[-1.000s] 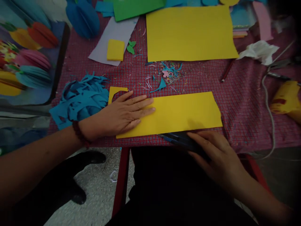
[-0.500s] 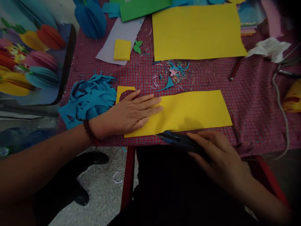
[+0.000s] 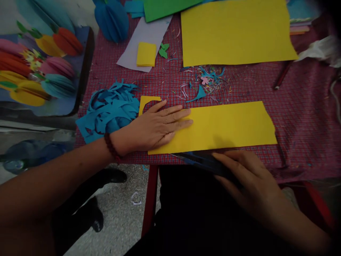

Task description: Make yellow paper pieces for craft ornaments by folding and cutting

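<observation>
My left hand [image 3: 160, 126] lies flat, fingers stretched, on the left part of a long yellow paper strip [image 3: 229, 124]. Under and beside its fingers is a yellow scrap [image 3: 145, 101] with a curved cut edge. In my right hand [image 3: 247, 174] is a dark blue-and-black utility knife [image 3: 202, 160], pinched between thumb and fingers. Its thin tip points left, just below the strip's near edge; the dim light hides whether it touches the paper. A pile of blue paper offcuts [image 3: 114, 108] sits left of my left hand.
Beyond the strip lie small paper shreds [image 3: 210, 80], a large yellow sheet [image 3: 237, 32], a small yellow stack [image 3: 146, 54] on lilac paper [image 3: 128, 58], green leaf shapes [image 3: 164, 51] and a pencil [image 3: 282, 75]. Paper fruits on a blue tray [image 3: 80, 89] stand at left, beside the table.
The view has shifted, so most things appear farther right. My right hand has drawn the knife slightly left and toward me relative to the strip. My left hand stays flat on it.
</observation>
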{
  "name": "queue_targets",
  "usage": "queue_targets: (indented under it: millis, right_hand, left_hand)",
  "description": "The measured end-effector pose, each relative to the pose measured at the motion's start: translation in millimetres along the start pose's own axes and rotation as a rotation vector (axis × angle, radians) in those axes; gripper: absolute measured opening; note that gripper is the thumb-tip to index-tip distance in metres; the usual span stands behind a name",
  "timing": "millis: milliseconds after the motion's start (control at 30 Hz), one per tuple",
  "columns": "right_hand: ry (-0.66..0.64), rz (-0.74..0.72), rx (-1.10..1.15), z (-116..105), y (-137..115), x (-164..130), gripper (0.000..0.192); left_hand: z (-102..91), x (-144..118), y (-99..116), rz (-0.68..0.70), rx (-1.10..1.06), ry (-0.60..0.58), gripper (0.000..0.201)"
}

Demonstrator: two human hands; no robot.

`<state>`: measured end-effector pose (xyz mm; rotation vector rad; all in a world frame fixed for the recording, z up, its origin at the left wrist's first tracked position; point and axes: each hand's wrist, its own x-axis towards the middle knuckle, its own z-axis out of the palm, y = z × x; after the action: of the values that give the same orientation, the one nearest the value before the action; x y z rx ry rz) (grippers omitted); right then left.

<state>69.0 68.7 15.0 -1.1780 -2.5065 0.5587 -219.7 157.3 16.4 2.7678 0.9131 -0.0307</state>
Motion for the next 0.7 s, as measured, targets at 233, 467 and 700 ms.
queue_targets:
  millis: [233,467,700]
  right_hand:
    - [0.005,-0.033,-0.007,6,-5,8,0.035]
    - [-0.018,-0.047,0.003,4,-9,12,0.035]
    - [-0.042,-0.057,0.013,7,-13,23,0.032]
  left_hand:
    - [-1.6,0,0,0.001,-0.023,-0.006,0.051]
    - [0.2,0,-1,0.006,-0.029,-0.007,0.051]
    - [-0.4,0,-2,0.015,-0.054,-0.002,0.051]
